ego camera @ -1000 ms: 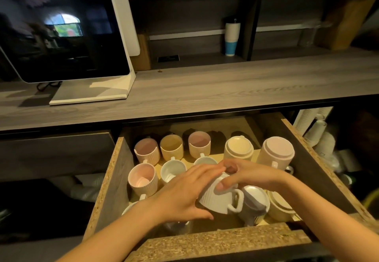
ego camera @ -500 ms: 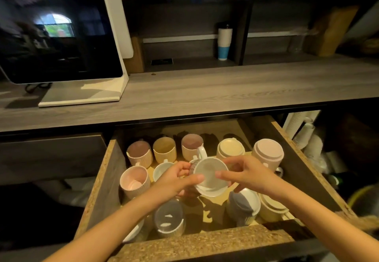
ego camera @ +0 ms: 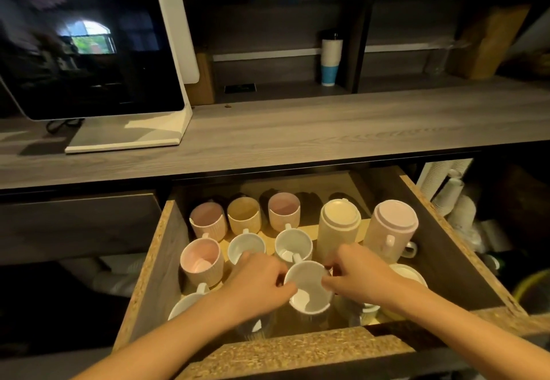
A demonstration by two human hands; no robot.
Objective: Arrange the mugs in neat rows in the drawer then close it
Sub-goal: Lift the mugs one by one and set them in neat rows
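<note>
An open chipboard drawer (ego camera: 154, 254) under the counter holds several mugs. The back row has a pink mug (ego camera: 207, 221), a yellow mug (ego camera: 244, 215) and another pink mug (ego camera: 283, 211), all upright. In front stand a pink mug (ego camera: 201, 260) and two white mugs (ego camera: 293, 247). Two upside-down stacks stand at the right, a cream one (ego camera: 339, 226) and a pink one (ego camera: 392, 231). Both hands grip the rim of an upright white mug (ego camera: 309, 292) in the drawer's middle front: my left hand (ego camera: 262, 287) on its left side, my right hand (ego camera: 358, 278) on its right.
A grey wooden counter (ego camera: 327, 129) overhangs the drawer's back, with a monitor on a white stand (ego camera: 125, 129) at left. A white and blue tumbler (ego camera: 331, 58) stands on the shelf. Stacked paper cups (ego camera: 452, 195) lie right of the drawer. More mugs sit under my arms.
The white mug was lying tilted in both hands, then turned mouth-up, and now stands upright lower in the drawer's front middle. Both hands moved down with it.
</note>
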